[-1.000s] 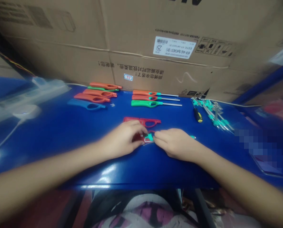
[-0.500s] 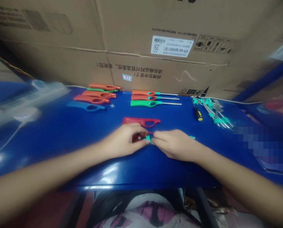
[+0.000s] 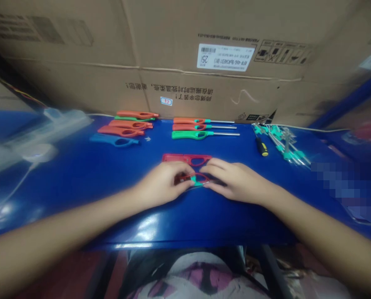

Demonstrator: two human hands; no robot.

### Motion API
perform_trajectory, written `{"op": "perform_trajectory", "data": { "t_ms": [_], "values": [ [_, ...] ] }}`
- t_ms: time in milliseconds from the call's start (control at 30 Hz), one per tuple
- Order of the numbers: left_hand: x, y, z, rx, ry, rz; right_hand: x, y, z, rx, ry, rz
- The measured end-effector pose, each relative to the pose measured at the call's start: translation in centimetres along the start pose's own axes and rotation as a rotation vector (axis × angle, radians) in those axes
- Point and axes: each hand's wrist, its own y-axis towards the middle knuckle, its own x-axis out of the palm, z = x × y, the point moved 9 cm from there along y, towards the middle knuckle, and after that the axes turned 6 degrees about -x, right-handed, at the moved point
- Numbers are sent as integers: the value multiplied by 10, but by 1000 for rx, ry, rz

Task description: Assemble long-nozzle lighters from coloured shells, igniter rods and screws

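My left hand [image 3: 165,180] is closed around the handle end of a red lighter shell half [image 3: 201,174], low over the blue table. A teal trigger piece [image 3: 195,182] shows in the shell, beside its finger loop. At the front end, my right hand [image 3: 239,181] has its thumb and fingers closed on the shell; what else is between them is hidden. Just behind my hands lies the matching red shell half [image 3: 185,159], its inside facing up. Part of the shell in my grasp is covered by my left fingers.
Three long-nosed lighters [image 3: 190,135] with metal tubes lie farther back. Several orange, green and blue handles [image 3: 123,131] are at left, near small screws [image 3: 147,139]. A screwdriver [image 3: 261,147] and teal-fitted tubes [image 3: 293,154] lie right. A cardboard box [image 3: 169,74] stands behind.
My right hand has shifted slightly right and its fingers have spread, uncovering more of the red loop and the teal piece. My left hand keeps its hold almost unmoved.
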Motion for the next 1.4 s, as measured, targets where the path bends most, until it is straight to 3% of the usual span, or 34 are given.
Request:
{"op": "perform_trajectory", "data": {
  "t_ms": [300, 567, 867, 1400],
  "values": [
    [-1, 2, -2, 5, 33, 35, 3, 2, -5, -23, -63, -8],
    [-1, 2, 4, 84, -9, 70, 2, 5, 1, 92, -96, 11],
    [3, 6, -9, -38, -230, -34, -1, 3, 6, 124, -46, 27],
    [9, 9, -14, -47, -264, -138, -3, 3, 10, 157, -30, 13]
  ]
}}
